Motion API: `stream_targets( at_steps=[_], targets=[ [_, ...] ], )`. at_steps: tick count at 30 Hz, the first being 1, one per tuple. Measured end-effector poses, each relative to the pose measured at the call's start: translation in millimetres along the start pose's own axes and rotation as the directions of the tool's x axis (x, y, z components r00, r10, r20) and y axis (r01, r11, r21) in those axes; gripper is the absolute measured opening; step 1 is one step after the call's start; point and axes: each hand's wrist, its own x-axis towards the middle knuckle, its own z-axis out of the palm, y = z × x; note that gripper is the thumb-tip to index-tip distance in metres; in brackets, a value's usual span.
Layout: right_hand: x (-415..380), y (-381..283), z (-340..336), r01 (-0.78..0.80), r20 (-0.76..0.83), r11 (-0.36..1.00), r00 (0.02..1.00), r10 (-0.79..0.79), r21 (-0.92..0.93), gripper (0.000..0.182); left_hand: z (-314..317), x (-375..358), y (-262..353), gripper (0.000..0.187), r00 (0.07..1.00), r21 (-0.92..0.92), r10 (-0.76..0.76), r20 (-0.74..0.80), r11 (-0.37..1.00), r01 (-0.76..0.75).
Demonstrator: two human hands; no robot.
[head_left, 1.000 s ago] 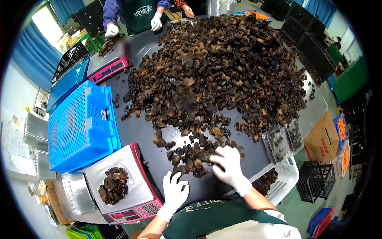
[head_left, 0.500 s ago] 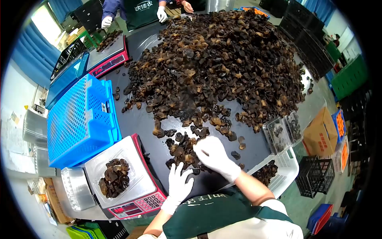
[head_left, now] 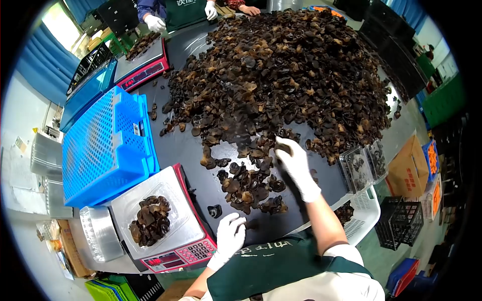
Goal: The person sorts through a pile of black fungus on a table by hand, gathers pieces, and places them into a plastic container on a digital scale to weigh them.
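Observation:
A huge heap of dried black fungus [head_left: 281, 75] covers the dark table [head_left: 188, 150]. My right hand [head_left: 296, 165], in a white glove, reaches to the heap's near edge with its fingers on a few pieces. A smaller pulled-out pile [head_left: 251, 185] lies just left of that hand. My left hand [head_left: 230, 236], also gloved, rests flat on the table's near edge, holding nothing. To its left stands a red scale [head_left: 165, 226] with a clear tray of fungus [head_left: 149, 219] on its pan.
A blue perforated crate [head_left: 108, 145] lies upside down left of the heap. Clear filled boxes [head_left: 361, 168] and a white basket [head_left: 364, 213] sit at the right edge. Another person's gloved hands [head_left: 155, 22] work at a second scale [head_left: 140, 62] across the table.
My right hand has left the small pile and moved up and right to the heap's edge. My left hand stayed near the table edge. The view shifted slightly.

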Motion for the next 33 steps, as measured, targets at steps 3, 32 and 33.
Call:
stream_targets(
  at_steps=[3, 32, 33],
  targets=[
    [-51, -8, -84, -0.189, 0.124, 0.974, 0.977, 0.173, 0.125, 0.021, -3, 22, 1, 0.028, 0.998, -0.035, -0.056, -0.029, 0.998, 0.054],
    [-134, -17, -129, 0.154, 0.479, 0.744, 0.843, 0.244, -0.65, 0.019, -20, 57, -1, 0.022, 0.998, 0.237, -0.045, -0.048, 0.97, 0.055],
    [-139, -16, -139, 0.149, 0.419, 0.618, 0.85, 0.319, -0.772, 0.021, -19, 61, 0, 0.022, 0.999, 0.23, -0.036, -0.033, 0.972, 0.043]
  ],
)
